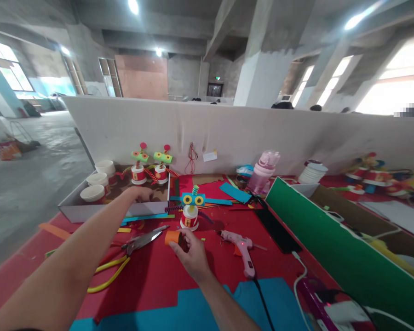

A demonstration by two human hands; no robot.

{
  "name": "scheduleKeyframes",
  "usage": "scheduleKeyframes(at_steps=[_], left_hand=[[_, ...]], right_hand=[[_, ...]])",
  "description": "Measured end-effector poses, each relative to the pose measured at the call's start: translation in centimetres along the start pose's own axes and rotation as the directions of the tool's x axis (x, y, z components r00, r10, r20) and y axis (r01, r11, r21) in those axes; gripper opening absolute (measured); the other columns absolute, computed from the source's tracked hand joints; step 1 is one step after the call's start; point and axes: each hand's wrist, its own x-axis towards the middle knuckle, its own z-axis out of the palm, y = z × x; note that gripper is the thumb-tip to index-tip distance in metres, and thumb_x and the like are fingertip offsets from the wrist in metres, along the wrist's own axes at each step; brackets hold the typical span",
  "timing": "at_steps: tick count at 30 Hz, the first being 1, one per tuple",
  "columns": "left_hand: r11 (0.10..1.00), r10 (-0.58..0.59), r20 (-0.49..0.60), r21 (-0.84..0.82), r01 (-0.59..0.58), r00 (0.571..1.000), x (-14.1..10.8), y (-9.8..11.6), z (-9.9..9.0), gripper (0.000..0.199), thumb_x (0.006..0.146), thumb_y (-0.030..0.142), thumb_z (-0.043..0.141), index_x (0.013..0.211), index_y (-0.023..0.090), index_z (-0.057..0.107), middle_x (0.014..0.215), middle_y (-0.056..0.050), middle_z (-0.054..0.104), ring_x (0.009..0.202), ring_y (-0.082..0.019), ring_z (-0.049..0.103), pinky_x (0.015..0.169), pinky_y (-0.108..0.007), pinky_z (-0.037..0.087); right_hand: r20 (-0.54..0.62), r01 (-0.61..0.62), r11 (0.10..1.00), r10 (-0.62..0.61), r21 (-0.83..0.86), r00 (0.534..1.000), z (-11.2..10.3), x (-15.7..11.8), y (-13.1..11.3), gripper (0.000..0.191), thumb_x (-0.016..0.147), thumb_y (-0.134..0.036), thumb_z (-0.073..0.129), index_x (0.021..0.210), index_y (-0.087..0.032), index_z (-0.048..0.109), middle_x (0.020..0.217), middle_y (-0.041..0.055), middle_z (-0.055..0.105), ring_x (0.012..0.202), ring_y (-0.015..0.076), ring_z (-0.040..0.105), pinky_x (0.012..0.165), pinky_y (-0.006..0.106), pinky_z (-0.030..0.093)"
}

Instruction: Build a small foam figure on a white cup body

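Note:
My right hand holds a small orange paper tube between thumb and fingers, in front of a paper-cup figure with a blue head and round yellow eyes. My left hand reaches over the near wall of a white box; its fingertips are hard to make out inside. Two cup figures with green heads, one at the left and one at the right, stand in the box beyond that hand. White cups stand at the box's left end.
Yellow-handled scissors lie left of my right hand. A pink glue gun lies to its right, near a black slab. Blue sheets cover the front edge. A green-walled box and pink bottle stand right.

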Motion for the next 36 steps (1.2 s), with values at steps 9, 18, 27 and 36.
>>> scheduleKeyframes(at_steps=[9,18,27,36], left_hand=[[0.998,0.036,-0.067,-0.056,-0.04,0.997,-1.1,-1.4,-1.0,0.031,0.062,0.031,0.063,0.089,0.016,0.068,0.082,-0.007,0.069,0.069,-0.018,0.063,0.058,-0.024,0.05],[0.942,0.305,0.059,-0.166,-0.292,0.95,-1.3,2.0,-1.2,0.048,0.065,0.024,0.058,0.112,0.022,0.068,0.098,-0.001,0.072,0.081,-0.016,0.063,0.065,-0.019,0.047],[0.926,0.368,0.127,-0.137,-0.351,0.921,-0.6,3.6,-0.3,0.043,0.058,0.016,0.063,0.099,0.019,0.073,0.088,0.0,0.074,0.081,-0.019,0.063,0.071,-0.023,0.048],[0.932,0.353,0.092,-0.126,-0.341,0.931,-1.2,3.5,-0.1,0.051,0.059,0.017,0.064,0.11,0.017,0.07,0.095,-0.003,0.074,0.085,-0.02,0.064,0.07,-0.022,0.048]], right_hand=[[-0.013,-0.02,1.0,0.02,0.024,1.0,0.1,0.0,0.0,0.035,0.082,-0.045,0.066,0.103,-0.019,0.06,0.085,0.0031,0.069,0.075,0.017,0.063,0.065,0.025,0.048],[-0.017,-0.026,1.0,0.026,0.013,1.0,0.1,0.1,0.1,0.036,0.082,-0.047,0.065,0.103,-0.018,0.06,0.082,0.0022,0.067,0.072,0.0165,0.062,0.063,0.024,0.048],[-0.017,-0.023,1.0,0.023,0.017,1.0,0.1,0.2,0.4,0.035,0.082,-0.046,0.065,0.103,-0.018,0.06,0.083,0.0032,0.068,0.073,0.0173,0.063,0.063,0.025,0.048],[-0.02,-0.032,0.999,0.032,0.018,0.999,0.1,0.3,0.6,0.036,0.081,-0.047,0.065,0.103,-0.019,0.061,0.082,0.0032,0.069,0.072,0.0173,0.063,0.061,0.025,0.049]])
